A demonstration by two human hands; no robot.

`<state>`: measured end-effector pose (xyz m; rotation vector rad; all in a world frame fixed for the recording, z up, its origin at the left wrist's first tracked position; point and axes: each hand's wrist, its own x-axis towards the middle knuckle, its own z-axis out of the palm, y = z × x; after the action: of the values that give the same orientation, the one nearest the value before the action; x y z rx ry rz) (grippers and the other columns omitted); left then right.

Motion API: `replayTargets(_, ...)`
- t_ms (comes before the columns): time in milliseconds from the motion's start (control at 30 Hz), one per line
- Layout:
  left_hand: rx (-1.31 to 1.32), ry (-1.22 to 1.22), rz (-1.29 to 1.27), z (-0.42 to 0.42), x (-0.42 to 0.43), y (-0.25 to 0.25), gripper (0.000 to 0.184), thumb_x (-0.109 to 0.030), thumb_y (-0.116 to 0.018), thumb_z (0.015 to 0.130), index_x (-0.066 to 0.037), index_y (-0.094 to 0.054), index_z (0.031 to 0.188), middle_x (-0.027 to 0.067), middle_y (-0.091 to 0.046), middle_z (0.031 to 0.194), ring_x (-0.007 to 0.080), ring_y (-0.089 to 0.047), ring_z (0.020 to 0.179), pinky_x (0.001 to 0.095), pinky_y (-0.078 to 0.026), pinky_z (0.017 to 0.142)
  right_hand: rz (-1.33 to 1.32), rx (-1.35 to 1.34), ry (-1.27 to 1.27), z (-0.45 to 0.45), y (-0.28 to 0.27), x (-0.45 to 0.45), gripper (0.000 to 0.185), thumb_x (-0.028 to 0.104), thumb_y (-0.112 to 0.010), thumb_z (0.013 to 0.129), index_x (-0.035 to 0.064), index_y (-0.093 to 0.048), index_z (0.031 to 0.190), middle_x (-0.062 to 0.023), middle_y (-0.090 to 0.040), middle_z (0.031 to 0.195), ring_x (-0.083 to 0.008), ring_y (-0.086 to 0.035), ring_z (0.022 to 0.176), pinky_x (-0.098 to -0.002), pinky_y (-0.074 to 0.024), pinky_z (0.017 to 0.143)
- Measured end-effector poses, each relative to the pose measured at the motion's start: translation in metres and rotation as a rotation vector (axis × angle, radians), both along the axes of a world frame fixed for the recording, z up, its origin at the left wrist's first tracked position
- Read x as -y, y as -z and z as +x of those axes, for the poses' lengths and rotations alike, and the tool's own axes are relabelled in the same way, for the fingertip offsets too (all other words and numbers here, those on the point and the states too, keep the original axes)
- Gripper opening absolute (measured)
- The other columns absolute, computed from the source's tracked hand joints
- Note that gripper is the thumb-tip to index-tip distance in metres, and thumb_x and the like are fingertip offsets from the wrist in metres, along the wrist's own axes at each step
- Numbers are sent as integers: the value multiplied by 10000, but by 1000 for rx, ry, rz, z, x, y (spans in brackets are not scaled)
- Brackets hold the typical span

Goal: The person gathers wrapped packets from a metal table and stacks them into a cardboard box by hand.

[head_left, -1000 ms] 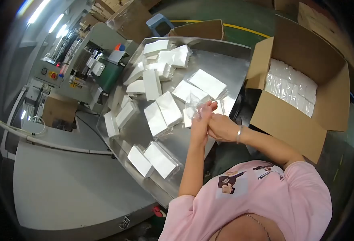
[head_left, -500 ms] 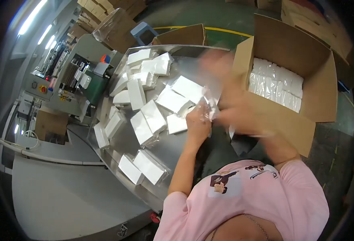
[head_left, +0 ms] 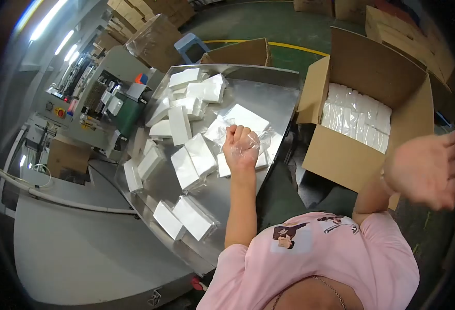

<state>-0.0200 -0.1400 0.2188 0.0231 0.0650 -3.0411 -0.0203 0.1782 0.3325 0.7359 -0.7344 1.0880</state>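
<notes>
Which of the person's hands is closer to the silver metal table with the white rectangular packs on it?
Left. The left hand is over the right-hand side of the silver metal table, whereas the right hand is out to the right, away from it.

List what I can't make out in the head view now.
Head view:
What the left hand encloses: hidden by its curled fingers.
Inside the carton, beneath the top packs: those packs hide it.
Markings near the red knob: too small.
Rest of the shirt: cut off by the bottom edge.
</notes>
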Motion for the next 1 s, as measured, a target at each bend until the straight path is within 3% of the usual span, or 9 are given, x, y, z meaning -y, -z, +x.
replayTargets(100,-182,39,-83,-17,-20,23,307,-238,-348,983,-95,-479,745,-23,-334,539,102,-312,449,278,-297,447,516,438,-59,-2,57,102,552,429,-421,900,36,-425,1288,-213,-451,1269,-353,-379,1229,-451,-229,1076)
replayTargets(133,477,-123,-453,-6,-60,-12,305,-286,-366,983,-114,-489,763,-24,-376,588,116,-384,505,312,-373,505,798,649,-113,-6,76,136,555,423,-454,887,52,-427,1298,-221,-437,1274,-367,-357,1241,-448,-228,1072)
replayTargets(167,522,-139,-489,1,-62,-13,281,-288,-372,981,-124,-480,781,-24,-380,603,117,-403,540,317,-388,515,1003,796,-166,-5,94,155,561,418,-487,874,67,-428,1308,-228,-423,1279,-381,-334,1252,-444,-227,1067)
replayTargets(333,97,-66,-435,13,-43,-20,211,-249,-372,977,-114,-448,833,-14,-332,595,106,-352,532,277,-342,481,879,957,-483,-28,114,163,639,465,-519,866,121,-360,1380,-227,-413,1292,-378,-383,1218,-407,-301,1016)
replayTargets(467,311,-183,-331,-5,-20,0,144,-182,-415,946,-88,-437,839,-16,-280,571,99,-290,495,239,-256,440,1138,1558,-768,-34,101,148,647,407,-554,867,125,-323,1401,-200,-573,1098,-313,-587,978,-346,-451,834)
replayTargets(567,211,-27,-413,-5,-15,50,250,-271,-479,914,-46,-503,1021,52,-538,793,188,-533,739,317,-464,683,1172,1163,-635,-34,141,165,519,183,-606,839,113,-448,1329,-148,-644,839,-210,-625,684,-314,-479,632)
replayTargets(667,285,-22,-280,1,-8,42,392,-291,-514,898,-16,-486,1175,93,-577,943,219,-561,897,347,-463,813,1134,1524,-868,-61,139,161,372,81,-583,821,63,-578,1192,-99,-629,784,-134,-583,622,-273,-458,578)
replayTargets(833,414,-210,-805,36,57,85,390,-208,-518,900,11,-463,1218,108,-558,990,219,-551,953,344,-454,864,597,976,-301,-150,81,160,234,40,-509,861,14,-632,1058,-68,-611,953,-111,-559,739,-239,-458,625)
replayTargets(1000,909,-579,-1795,63,91,125,226,-50,-538,857,31,-563,1066,94,-565,910,161,-561,820,265,-455,740,184,445,-64,-253,36,215,285,70,-562,852,-11,-558,1125,-95,-605,974,-188,-585,822,-325,-474,753)
